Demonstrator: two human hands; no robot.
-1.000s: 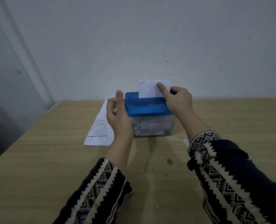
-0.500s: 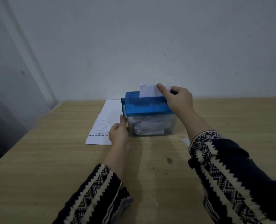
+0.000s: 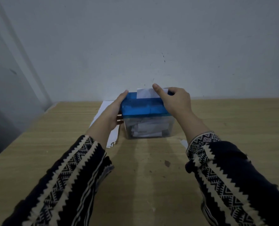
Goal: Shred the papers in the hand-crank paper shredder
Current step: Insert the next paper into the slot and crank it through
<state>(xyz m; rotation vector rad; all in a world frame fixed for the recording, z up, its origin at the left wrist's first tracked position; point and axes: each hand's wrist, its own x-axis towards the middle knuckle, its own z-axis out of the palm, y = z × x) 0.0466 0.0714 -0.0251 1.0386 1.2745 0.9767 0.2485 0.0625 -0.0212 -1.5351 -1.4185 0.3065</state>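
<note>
The paper (image 3: pixel 144 93) has sunk lower, with only a short strip above the shredder (image 3: pixel 143 108) on the bench (image 3: pixel 151 176). The right hand (image 3: pixel 176 101) pinches it steady. The left hand (image 3: pixel 112 111) has swung back up the crank side, grip hidden. This sheet looks nearly through!

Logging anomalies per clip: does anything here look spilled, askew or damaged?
Minor only: a white scrap lies loose on the table right of the shredder, and a dark mark sits nearer the camera. The paper in the slot stands straight.
</note>
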